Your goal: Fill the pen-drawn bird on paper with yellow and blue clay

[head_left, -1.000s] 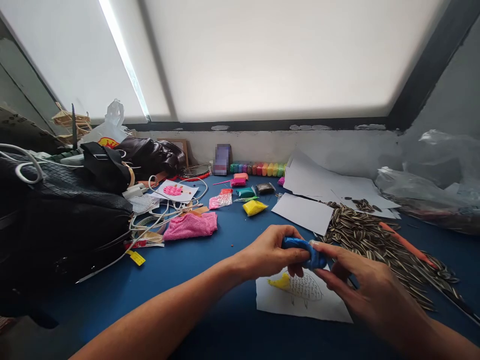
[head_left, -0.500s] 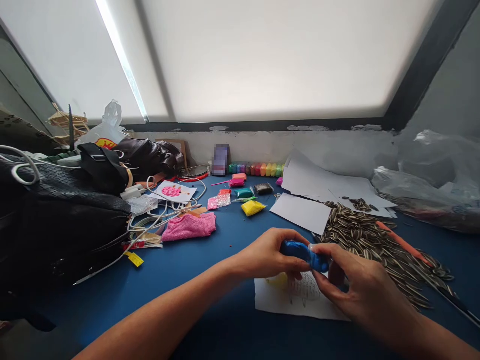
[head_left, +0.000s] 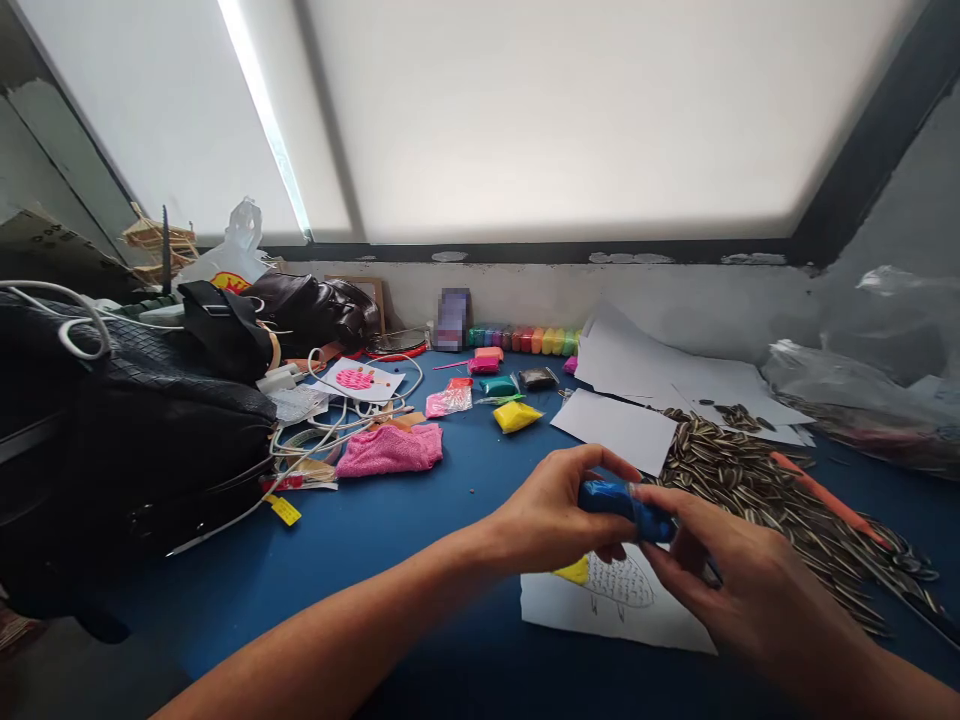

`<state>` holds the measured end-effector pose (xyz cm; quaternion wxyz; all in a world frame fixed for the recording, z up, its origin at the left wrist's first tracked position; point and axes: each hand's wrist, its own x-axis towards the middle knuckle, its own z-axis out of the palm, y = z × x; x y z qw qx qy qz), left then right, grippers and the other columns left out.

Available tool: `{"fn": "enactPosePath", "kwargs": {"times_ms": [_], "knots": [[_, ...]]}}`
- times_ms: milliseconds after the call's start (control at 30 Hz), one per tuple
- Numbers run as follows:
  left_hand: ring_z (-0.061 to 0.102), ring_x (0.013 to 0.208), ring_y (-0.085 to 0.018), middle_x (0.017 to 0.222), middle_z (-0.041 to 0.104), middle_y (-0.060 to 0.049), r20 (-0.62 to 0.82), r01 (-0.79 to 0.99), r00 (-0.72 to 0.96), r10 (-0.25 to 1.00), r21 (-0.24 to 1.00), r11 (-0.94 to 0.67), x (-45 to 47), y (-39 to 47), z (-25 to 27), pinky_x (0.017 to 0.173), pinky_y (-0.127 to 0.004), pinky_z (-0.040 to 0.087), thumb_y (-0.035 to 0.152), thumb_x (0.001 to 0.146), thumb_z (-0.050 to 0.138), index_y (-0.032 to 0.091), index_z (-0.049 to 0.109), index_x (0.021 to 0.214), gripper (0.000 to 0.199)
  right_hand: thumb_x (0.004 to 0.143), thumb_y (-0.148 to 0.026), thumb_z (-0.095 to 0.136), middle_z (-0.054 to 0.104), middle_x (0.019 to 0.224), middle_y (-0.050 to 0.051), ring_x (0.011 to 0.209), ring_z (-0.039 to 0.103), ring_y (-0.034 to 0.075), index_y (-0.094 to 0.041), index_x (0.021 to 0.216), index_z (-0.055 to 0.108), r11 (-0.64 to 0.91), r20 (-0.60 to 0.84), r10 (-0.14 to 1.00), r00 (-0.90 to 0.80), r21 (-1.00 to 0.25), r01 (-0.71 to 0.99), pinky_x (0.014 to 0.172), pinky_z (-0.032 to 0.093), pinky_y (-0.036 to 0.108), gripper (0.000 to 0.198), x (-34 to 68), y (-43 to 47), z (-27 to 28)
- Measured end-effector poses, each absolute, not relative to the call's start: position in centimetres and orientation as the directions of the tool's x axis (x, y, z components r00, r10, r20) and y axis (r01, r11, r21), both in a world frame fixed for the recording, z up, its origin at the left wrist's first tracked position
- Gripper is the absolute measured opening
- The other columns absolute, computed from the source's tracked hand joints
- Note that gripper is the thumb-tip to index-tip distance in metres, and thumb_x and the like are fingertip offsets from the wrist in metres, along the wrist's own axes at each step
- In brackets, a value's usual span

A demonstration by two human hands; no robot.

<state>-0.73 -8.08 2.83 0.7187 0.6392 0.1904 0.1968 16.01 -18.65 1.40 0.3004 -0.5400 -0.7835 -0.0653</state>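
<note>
A small packet of blue modelling clay [head_left: 606,497] in shiny clear wrap is held up between both hands. My left hand [head_left: 551,510] grips its left end between thumb and fingers. At the other end, my right hand [head_left: 739,560] pinches the wrap with thumb and forefinger. Below them on the blue table lies a sheet of paper [head_left: 559,610] bearing a pencil drawing of an oval body with thin legs. A patch of yellow clay [head_left: 576,571] covers the drawing's left part. My hands hide the sheet's upper portion.
Sunflower seeds [head_left: 735,475] are heaped at the right, with orange-handled scissors [head_left: 832,500] on them. Behind lie white paper [head_left: 619,425], a yellow clay packet [head_left: 516,416] and a row of coloured clay [head_left: 525,340]. A pink cloth [head_left: 390,449], cables and a black bag [head_left: 135,440] occupy the left.
The view has shifted slightly, so everything sits a little further right. Both hands still grip the blue clay packet; more of the drawing and yellow patch shows beneath them.
</note>
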Motion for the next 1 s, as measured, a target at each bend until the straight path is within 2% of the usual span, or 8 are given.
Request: {"fn": "enactPosePath", "kwargs": {"times_ms": [133, 367, 467, 567, 700, 800, 867, 1000], "knots": [[0.058, 0.057, -0.008, 0.067, 0.061, -0.001, -0.019, -0.016, 0.874, 0.486, 0.998, 0.069, -0.9, -8.4, 3.3, 0.057, -0.021, 0.051, 0.009, 0.072, 0.07, 0.009, 0.062, 0.103, 0.032, 0.087, -0.018, 0.055, 0.063, 0.071, -0.006, 0.05, 0.059, 0.007, -0.026, 0.113, 0.05, 0.414, 0.572, 0.79, -0.221, -0.232, 0.88, 0.047, 0.047, 0.014, 0.028, 15.7, -18.8, 1.7], [0.062, 0.058, -0.011, 0.068, 0.064, -0.002, -0.027, 0.015, 0.938, 0.347, 0.999, 0.037, -1.6, -7.1, 3.6, 0.06, -0.024, 0.053, 0.031, 0.078, 0.073, 0.012, 0.065, 0.115, 0.042, 0.084, -0.017, 0.057, 0.07, 0.079, -0.001, 0.06, 0.067, 0.013, -0.025, 0.098, 0.057, 0.409, 0.587, 0.771, -0.247, -0.16, 0.898, 0.052, 0.05, 0.021, 0.015, 15.6, -19.0, 2.3], [0.064, 0.058, -0.013, 0.069, 0.066, -0.002, -0.046, 0.018, 0.952, 0.304, 0.995, 0.093, -1.7, -6.4, 3.1, 0.063, -0.027, 0.054, 0.037, 0.078, 0.074, 0.015, 0.06, 0.119, 0.049, 0.084, -0.016, 0.055, 0.07, 0.075, -0.001, 0.057, 0.066, 0.013, -0.026, 0.095, 0.058, 0.422, 0.595, 0.77, -0.228, -0.208, 0.883, 0.05, 0.05, 0.022, 0.015, 15.6, -19.2, 2.7], [0.066, 0.059, -0.014, 0.071, 0.067, -0.004, -0.064, 0.022, 0.957, 0.282, 0.988, 0.15, -1.8, -5.8, 2.6, 0.062, -0.028, 0.054, 0.039, 0.077, 0.074, 0.014, 0.056, 0.11, 0.046, 0.084, -0.019, 0.055, 0.065, 0.065, -0.003, 0.045, 0.058, 0.012, -0.027, 0.087, 0.059, 0.401, 0.588, 0.793, -0.16, -0.306, 0.864, 0.041, 0.045, 0.024, 0.009, 15.4, -19.4, 2.9], [0.067, 0.063, -0.016, 0.071, 0.065, -0.004, -0.09, 0.028, 0.875, 0.477, 0.99, 0.135, -1.9, -4.3, 2.4, 0.061, -0.03, 0.054, 0.036, 0.078, 0.072, 0.013, 0.052, 0.103, 0.039, 0.086, -0.03, 0.055, 0.061, 0.055, -0.003, 0.041, 0.056, 0.013, -0.027, 0.08, 0.059, 0.287, 0.518, 0.851, 0.091, -0.603, 0.744, 0.036, 0.043, 0.023, 0.008, 15.3, -19.7, 3.3], [0.065, 0.072, -0.014, 0.083, 0.065, -0.006, 0.032, 0.105, 0.698, 0.716, 0.983, -0.147, -2.2, -2.6, 2.1, 0.065, -0.026, 0.051, 0.032, 0.082, 0.066, 0.01, 0.058, 0.101, 0.03, 0.088, -0.042, 0.056, 0.064, 0.057, -0.003, 0.041, 0.057, 0.012, -0.026, 0.087, 0.06, 0.133, 0.333, 0.904, 0.266, -0.813, 0.566, 0.038, 0.048, 0.022, 0.017, 15.5, -19.6, 3.6], [0.063, 0.078, -0.015, 0.09, 0.066, -0.007, 0.161, 0.302, 0.614, 0.773, 0.857, -0.418, -2.5, -1.5, 1.6, 0.071, -0.028, 0.051, 0.033, 0.084, 0.063, 0.012, 0.063, 0.102, 0.028, 0.087, -0.049, 0.057, 0.064, 0.056, -0.002, 0.045, 0.06, 0.014, -0.024, 0.091, 0.061, 0.088, 0.247, 0.937, 0.249, -0.852, 0.516, 0.042, 0.051, 0.022, 0.025, 15.7, -19.3, 3.6], [0.056, 0.108, -0.026, 0.113, 0.063, -0.011, 0.251, 0.417, 0.537, 0.805, 0.751, -0.512, -2.9, -0.9, 0.8, 0.097, -0.044, 0.043, 0.019, 0.073, 0.07, 0.014, 0.064, 0.108, 0.036, 0.087, -0.053, 0.057, 0.061, 0.055, -0.001, 0.055, 0.063, 0.016, -0.024, 0.094, 0.063, 0.062, 0.18, 0.968, 0.176, -0.849, 0.524, 0.05, 0.055, 0.023, 0.031, 15.9, -19.0, 3.3]]}}
